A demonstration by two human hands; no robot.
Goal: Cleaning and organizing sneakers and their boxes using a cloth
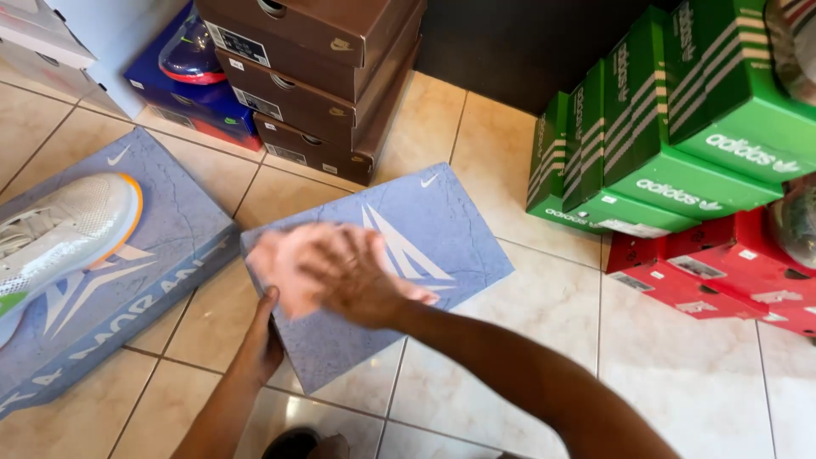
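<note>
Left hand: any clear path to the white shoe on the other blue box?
Probably yes. The left hand grips the near edge of the closed blue shoebox; the white shoe with an orange rim lies to its left, with only bare tiled floor between.

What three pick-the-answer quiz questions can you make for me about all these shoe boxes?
1. Where is the white shoe?
A. on the blue box at left
B. inside a red box
C. on the green stack

2. What colour is the stack of boxes at the top middle?
A. yellow
B. brown
C. pink

3. Is the blue box under the hands open or shut?
A. lid off
B. shut
C. crushed flat

Answers: 1 A, the shoe lies on the lid of the left blue box. 2 B, all are brown. 3 B, its lid is on; the right hand is over it, blurred, and the left hand holds its edge.
</note>
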